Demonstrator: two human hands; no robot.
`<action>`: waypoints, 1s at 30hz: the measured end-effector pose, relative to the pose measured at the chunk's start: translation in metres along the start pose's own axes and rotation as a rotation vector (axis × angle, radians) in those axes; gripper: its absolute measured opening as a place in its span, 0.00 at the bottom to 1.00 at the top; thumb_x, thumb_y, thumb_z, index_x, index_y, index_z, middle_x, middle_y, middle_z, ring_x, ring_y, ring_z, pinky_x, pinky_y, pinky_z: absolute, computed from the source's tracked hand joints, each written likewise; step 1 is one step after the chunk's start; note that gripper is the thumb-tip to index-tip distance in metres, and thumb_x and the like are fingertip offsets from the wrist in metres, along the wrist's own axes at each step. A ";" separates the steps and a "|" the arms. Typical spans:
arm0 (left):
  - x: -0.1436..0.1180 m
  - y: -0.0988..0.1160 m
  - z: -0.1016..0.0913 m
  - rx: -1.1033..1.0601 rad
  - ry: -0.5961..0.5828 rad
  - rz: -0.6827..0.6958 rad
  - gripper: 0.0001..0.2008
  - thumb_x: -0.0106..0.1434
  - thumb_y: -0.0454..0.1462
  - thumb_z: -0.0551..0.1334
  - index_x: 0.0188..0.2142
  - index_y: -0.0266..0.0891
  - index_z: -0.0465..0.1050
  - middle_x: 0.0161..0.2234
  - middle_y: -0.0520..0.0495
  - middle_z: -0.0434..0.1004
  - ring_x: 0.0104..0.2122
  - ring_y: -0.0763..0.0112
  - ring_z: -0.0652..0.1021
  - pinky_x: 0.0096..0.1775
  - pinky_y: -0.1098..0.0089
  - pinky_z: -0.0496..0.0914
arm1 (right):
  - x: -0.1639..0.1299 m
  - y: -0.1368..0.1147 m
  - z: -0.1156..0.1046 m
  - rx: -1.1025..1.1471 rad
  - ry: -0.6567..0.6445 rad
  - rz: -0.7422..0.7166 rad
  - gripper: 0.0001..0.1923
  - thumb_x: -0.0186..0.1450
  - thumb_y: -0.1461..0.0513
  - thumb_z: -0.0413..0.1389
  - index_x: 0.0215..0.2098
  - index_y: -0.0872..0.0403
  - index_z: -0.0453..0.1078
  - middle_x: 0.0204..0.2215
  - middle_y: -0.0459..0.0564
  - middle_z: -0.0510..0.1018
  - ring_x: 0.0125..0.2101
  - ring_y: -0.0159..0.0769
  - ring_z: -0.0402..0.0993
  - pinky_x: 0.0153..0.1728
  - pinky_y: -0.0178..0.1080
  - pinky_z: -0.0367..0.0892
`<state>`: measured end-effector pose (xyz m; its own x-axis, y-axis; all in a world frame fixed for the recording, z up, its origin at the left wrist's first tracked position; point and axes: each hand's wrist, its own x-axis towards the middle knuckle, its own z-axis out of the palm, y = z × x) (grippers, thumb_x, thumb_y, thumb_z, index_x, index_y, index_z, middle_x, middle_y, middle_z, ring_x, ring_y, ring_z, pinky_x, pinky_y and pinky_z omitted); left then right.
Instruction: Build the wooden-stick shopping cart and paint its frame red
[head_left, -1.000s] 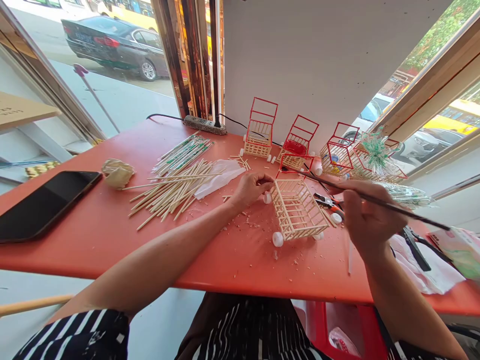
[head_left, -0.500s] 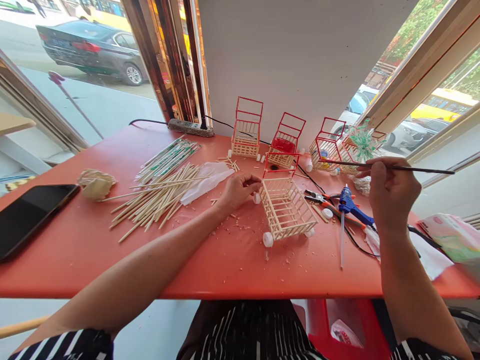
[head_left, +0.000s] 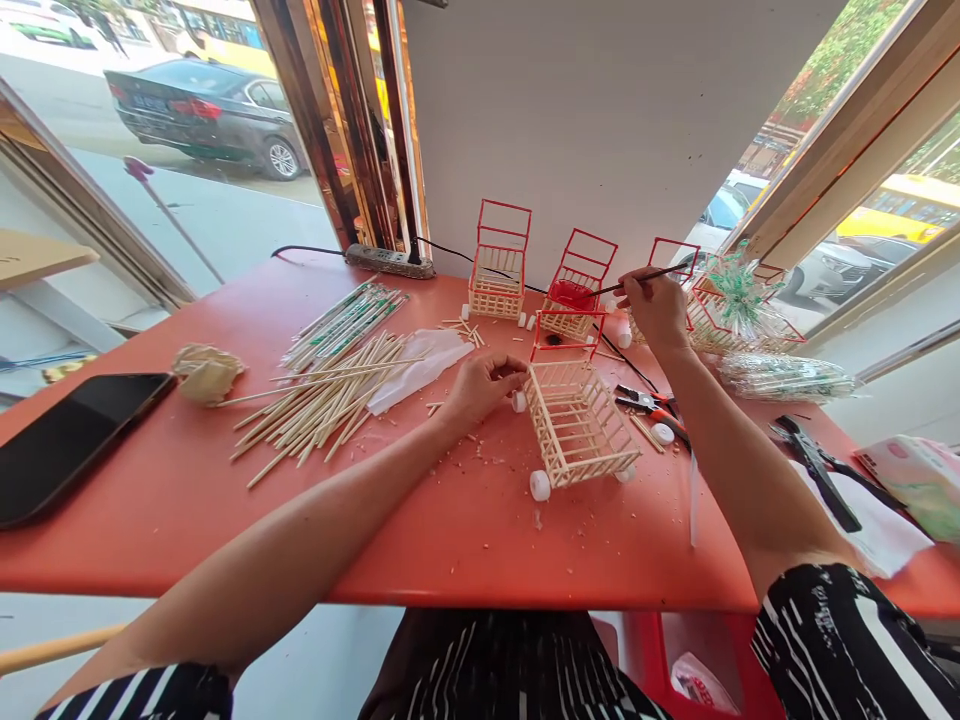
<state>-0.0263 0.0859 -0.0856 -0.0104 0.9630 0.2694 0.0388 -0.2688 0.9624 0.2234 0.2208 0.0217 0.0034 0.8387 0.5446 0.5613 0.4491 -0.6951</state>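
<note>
A miniature shopping cart [head_left: 577,430] of pale wooden sticks stands in front of me on white wheels, its handle frame [head_left: 568,347] painted red. The fingers of my left hand [head_left: 487,388] pinch its back left corner. My right hand [head_left: 658,308] is closed around a thin dark paintbrush [head_left: 673,270], reaching over the table. The brush tip is at a red paint container [head_left: 571,292], which sits in another stick cart behind; whether it touches the paint I cannot tell. Another red-handled cart [head_left: 499,270] stands to the left of that one.
Loose wooden sticks [head_left: 322,400] and wrapped bundles [head_left: 345,325] lie at left, beside a phone [head_left: 75,440] and crumpled paper [head_left: 208,374]. Pliers [head_left: 641,398] lie right of the cart. A power strip [head_left: 390,262] is at the back. Right are a wrapped bundle [head_left: 787,376] and tissue pack [head_left: 911,480].
My right hand has moved left and forward with the paintbrush, bringing its tip to the red paint container. My left hand stays on the front cart. The view has shifted slightly.
</note>
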 end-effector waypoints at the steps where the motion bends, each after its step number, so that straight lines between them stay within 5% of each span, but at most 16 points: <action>1: 0.000 0.001 0.000 0.003 0.002 -0.001 0.13 0.52 0.44 0.70 0.33 0.38 0.80 0.27 0.50 0.81 0.26 0.71 0.77 0.32 0.70 0.74 | 0.002 0.000 0.004 -0.032 -0.022 0.024 0.05 0.70 0.64 0.58 0.37 0.55 0.76 0.30 0.48 0.86 0.24 0.30 0.80 0.31 0.34 0.75; 6: -0.001 0.005 0.000 -0.006 0.004 -0.004 0.13 0.51 0.45 0.70 0.32 0.38 0.80 0.25 0.51 0.81 0.25 0.72 0.76 0.32 0.70 0.73 | 0.010 0.001 0.006 -0.087 -0.063 0.077 0.05 0.70 0.64 0.57 0.36 0.55 0.76 0.31 0.50 0.86 0.26 0.34 0.82 0.34 0.37 0.76; 21: 0.000 0.000 0.000 0.015 0.005 -0.009 0.14 0.52 0.45 0.70 0.33 0.38 0.80 0.26 0.50 0.81 0.25 0.71 0.77 0.33 0.69 0.71 | 0.012 -0.002 -0.018 -0.172 -0.105 -0.067 0.07 0.68 0.67 0.57 0.38 0.54 0.78 0.32 0.49 0.86 0.26 0.32 0.81 0.34 0.34 0.75; 30: 0.000 0.000 0.000 0.026 -0.003 0.000 0.13 0.52 0.45 0.69 0.32 0.38 0.80 0.25 0.51 0.80 0.25 0.72 0.75 0.32 0.70 0.69 | 0.009 0.006 -0.017 -0.028 -0.014 -0.044 0.03 0.67 0.65 0.60 0.36 0.54 0.77 0.29 0.46 0.84 0.24 0.30 0.80 0.30 0.32 0.72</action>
<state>-0.0259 0.0862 -0.0857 -0.0070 0.9631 0.2691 0.0649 -0.2681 0.9612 0.2406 0.2256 0.0304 -0.0333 0.8230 0.5671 0.5834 0.4767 -0.6576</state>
